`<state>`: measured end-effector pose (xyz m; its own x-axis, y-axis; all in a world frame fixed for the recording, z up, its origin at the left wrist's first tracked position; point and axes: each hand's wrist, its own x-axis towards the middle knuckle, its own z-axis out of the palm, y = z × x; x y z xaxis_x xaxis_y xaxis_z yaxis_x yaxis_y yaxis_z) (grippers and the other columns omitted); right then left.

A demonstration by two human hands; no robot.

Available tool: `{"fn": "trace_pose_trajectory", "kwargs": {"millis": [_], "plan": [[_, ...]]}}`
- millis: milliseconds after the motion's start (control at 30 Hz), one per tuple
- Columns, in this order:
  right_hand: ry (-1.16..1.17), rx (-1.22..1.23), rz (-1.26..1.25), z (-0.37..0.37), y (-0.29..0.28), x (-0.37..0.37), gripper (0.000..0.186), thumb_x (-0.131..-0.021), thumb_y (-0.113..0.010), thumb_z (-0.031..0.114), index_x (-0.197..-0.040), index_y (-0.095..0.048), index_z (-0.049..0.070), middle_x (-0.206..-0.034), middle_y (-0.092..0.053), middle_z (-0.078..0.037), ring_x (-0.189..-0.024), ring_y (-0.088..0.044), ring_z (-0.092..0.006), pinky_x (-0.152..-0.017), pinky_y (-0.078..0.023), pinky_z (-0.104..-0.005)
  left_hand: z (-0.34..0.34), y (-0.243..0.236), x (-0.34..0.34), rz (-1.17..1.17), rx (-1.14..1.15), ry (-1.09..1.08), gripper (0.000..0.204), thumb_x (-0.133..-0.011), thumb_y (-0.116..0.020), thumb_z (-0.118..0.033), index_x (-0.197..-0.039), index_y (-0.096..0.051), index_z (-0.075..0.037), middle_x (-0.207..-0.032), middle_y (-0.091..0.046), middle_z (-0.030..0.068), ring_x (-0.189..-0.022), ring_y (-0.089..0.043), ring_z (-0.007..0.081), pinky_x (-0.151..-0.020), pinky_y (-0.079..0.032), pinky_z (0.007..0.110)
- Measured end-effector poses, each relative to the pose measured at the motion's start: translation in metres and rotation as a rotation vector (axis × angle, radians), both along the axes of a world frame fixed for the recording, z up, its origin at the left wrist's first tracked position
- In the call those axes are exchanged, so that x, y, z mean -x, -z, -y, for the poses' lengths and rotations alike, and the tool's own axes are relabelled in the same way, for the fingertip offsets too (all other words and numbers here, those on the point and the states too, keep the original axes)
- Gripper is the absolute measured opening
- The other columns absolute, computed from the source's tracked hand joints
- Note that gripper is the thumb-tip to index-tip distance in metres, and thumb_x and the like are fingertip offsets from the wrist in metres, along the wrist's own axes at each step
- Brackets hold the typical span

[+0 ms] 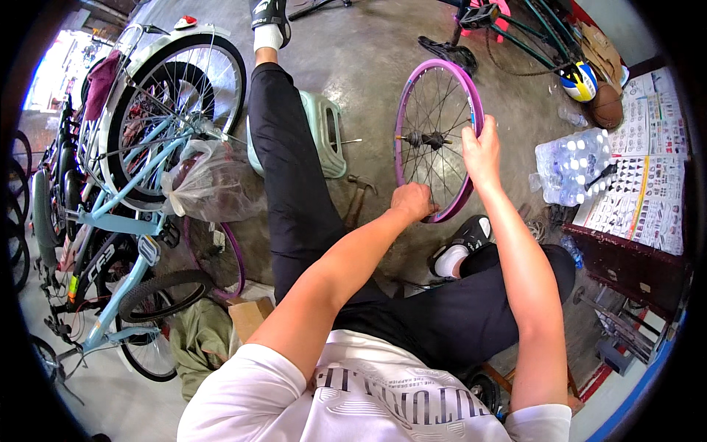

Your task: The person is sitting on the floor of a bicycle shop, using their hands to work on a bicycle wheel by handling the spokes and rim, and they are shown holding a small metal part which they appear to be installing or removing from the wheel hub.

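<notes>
A purple bicycle wheel without a tyre stands tilted in front of me, its dark spokes and hub showing. My right hand is closed round the right side of its rim. At the lower left of the rim, my left hand is closed, with its fingertips in by the spokes. Whether those fingers also pinch a spoke or a small tool is hidden. A hammer lies on the floor to the left of the left hand.
Left of my outstretched leg are a pale green stool, a light-blue bicycle, a plastic bag and a loose tyre. To the right are packed water bottles, a basketball and a paper-covered table. Another bicycle stands ahead.
</notes>
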<state>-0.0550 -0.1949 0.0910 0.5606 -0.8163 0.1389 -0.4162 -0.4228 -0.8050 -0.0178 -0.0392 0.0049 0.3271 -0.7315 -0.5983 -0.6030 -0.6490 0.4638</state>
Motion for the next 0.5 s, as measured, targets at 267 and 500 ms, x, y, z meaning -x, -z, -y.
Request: {"fn": "trace_pose_trajectory", "kwargs": {"millis": [267,500], "plan": [[-0.054,-0.014,0.042,-0.001,-0.004,-0.001,0.025,-0.089,-0.056,0.017,-0.105,-0.051,-0.001,-0.076,-0.059,-0.015,-0.068,-0.061,-0.0261,-0.068,-0.049,-0.0429,-0.003,0.062,0.011,-0.461,0.195,-0.309,0.05,-0.091,-0.066,-0.041,-0.116,-0.064,0.003,-0.103,-0.072,0.0211,-0.096,-0.07,0.0375,-0.081,-0.055,0.046],[-0.059,-0.033,0.004,0.003,-0.005,-0.003,0.028,-0.089,-0.056,0.019,-0.107,-0.053,-0.002,-0.082,-0.06,-0.018,-0.076,-0.061,-0.0298,-0.074,-0.049,-0.0433,-0.005,0.064,-0.006,-0.894,0.026,-0.363,0.046,-0.098,-0.063,-0.042,-0.108,-0.066,0.003,-0.084,-0.069,0.0128,-0.067,-0.067,0.0184,-0.061,-0.055,0.035]]}}
